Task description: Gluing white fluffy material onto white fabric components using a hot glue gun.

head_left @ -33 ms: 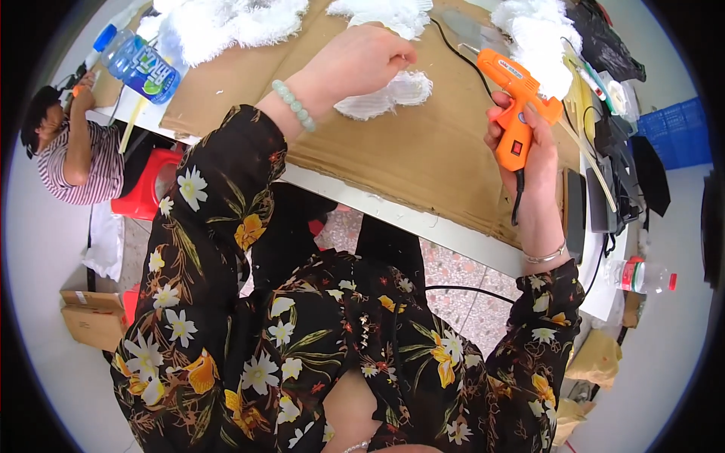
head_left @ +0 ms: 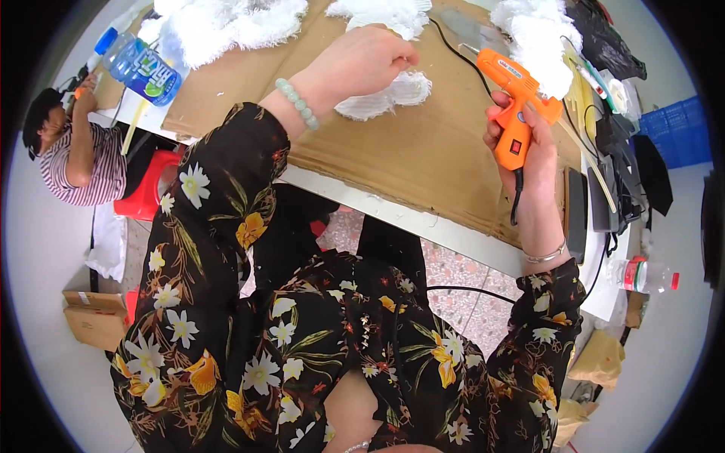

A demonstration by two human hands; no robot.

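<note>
The left hand [head_left: 366, 66] conceals part of the flat, white, fluffy piece [head_left: 391, 97]; anything between its fingertips is indiscernible. The orange plastic glue gun [head_left: 519, 106] obscures the right hand's [head_left: 541, 143] palm. The upper edge crops the white, fluffy pile [head_left: 238, 29]. The striped-shirted person's [head_left: 84, 170] small orange object [head_left: 79, 92] is unidentifiable.

Table [head_left: 411, 219], one, white: top largely covered by brown cardboard sheet [head_left: 453, 177], front edge exposed. At the far left a large fluffy white heap [head_left: 234, 26] is spread; at the far middle a smaller white tuft [head_left: 389, 15] is placed; nearer the front, a flat white piece [head_left: 389, 97] is laid. A blue-capped bottle [head_left: 142, 68] is kept at the left; pale sticks [head_left: 601, 177] are strewn at the right.
</note>
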